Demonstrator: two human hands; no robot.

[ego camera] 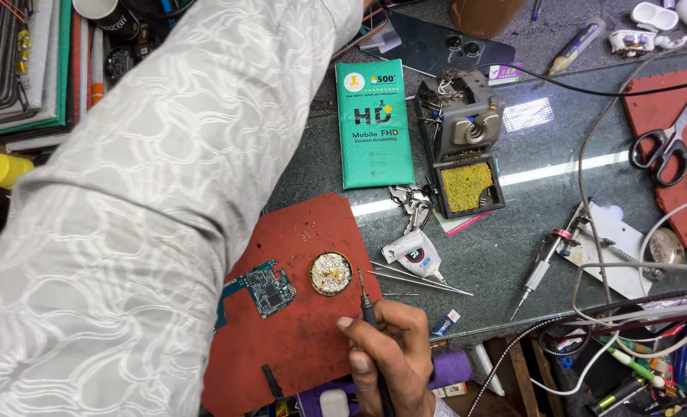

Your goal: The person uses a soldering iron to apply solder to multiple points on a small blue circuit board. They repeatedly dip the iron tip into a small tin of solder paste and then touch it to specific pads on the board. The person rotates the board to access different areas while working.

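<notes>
1. Our right hand [390, 351] pinches a soldering iron [368, 309], fingers closed round its shaft, tip pointing up.
2. The tip sits just beside a round tin [330, 273].
3. A circuit board [265, 288] lies left of the tin on the red mat [305, 347].
4. Our left sleeve [150, 193] reaches upward; we cannot tell that hand's fingers.

left hand cut off beyond sleeve [150, 193]

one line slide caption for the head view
Right hand holds a soldering iron by a round tin and circuit board on a red mat.
</notes>
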